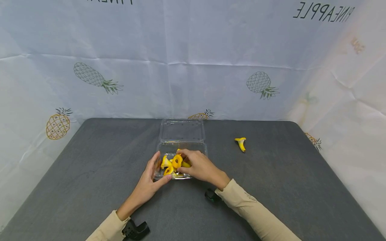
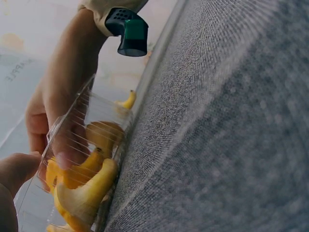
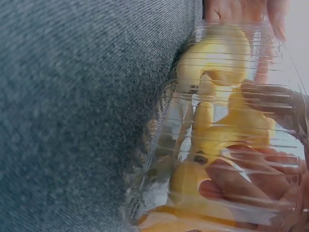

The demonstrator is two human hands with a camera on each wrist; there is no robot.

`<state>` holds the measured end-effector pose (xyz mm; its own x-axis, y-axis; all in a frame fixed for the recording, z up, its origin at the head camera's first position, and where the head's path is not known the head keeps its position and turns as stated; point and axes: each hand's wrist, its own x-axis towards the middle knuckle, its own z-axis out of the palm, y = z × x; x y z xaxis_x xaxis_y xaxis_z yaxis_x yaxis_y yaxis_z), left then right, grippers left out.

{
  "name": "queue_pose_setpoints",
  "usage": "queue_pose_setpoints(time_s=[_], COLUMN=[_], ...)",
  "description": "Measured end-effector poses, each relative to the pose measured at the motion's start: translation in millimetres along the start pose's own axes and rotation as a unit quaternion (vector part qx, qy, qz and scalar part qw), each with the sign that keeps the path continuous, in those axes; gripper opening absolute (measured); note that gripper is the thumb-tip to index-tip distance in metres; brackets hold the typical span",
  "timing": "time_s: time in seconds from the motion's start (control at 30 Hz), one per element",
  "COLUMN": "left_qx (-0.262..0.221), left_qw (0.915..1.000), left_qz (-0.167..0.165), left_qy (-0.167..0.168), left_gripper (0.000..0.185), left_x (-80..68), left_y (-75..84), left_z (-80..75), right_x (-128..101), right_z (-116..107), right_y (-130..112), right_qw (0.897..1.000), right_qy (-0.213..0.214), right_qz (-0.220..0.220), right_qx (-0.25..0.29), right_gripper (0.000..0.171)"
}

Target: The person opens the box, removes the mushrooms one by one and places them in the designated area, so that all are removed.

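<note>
A clear plastic clamshell tray sits mid-table with its lid folded open behind it. Several yellow mushroom-shaped pieces lie inside. My left hand lies against the tray's left side, its fingers straight along the wall and its thumb on the front corner. My right hand reaches into the tray from the right, its fingers curled around a yellow piece. Through the ribbed wall, the right wrist view shows those curled fingers among the yellow pieces. The left wrist view shows the right hand over the pieces.
One more yellow piece lies alone on the grey table, right of the tray. A white pineapple-print cloth hangs behind and at both sides. Small dark wrist cameras sit at both cuffs.
</note>
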<state>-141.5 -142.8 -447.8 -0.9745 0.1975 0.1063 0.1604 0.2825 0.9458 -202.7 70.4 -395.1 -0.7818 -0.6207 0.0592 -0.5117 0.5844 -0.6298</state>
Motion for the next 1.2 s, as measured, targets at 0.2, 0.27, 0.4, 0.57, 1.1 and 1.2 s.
queue_pose_setpoints(time_s=[0.2,0.27,0.4,0.57,1.1,1.2], left_qx=[0.003,0.003,0.004,0.003,0.003,0.001], left_qw=[1.0000,1.0000,1.0000,1.0000,1.0000,1.0000], left_qz=[0.001,0.003,0.003,0.002,-0.003,-0.002], left_qy=[0.000,0.001,0.003,0.005,0.005,0.005], left_gripper=[0.090,0.090,0.090,0.089,0.090,0.090], left_x=[-0.3,-0.2,0.0,0.3,0.6,0.2], left_y=[0.0,0.1,0.0,-0.3,0.1,-0.2], left_z=[-0.2,-0.2,-0.2,-0.1,-0.2,-0.3], right_x=[-1.7,-2.3,-3.5,-5.7,-13.6,-16.7], right_z=[-1.9,-2.7,-4.3,-9.7,-32.0,-36.7], right_y=[0.5,0.2,0.6,1.3,10.4,10.8], right_qw=[0.999,0.998,0.997,0.996,0.993,0.992], right_qy=[0.023,0.031,0.046,0.061,0.103,0.111], right_qz=[-0.014,-0.017,-0.021,-0.031,-0.030,-0.025], right_qx=[0.034,0.045,0.057,0.063,0.056,0.059], right_gripper=[0.055,0.055,0.056,0.057,0.057,0.057])
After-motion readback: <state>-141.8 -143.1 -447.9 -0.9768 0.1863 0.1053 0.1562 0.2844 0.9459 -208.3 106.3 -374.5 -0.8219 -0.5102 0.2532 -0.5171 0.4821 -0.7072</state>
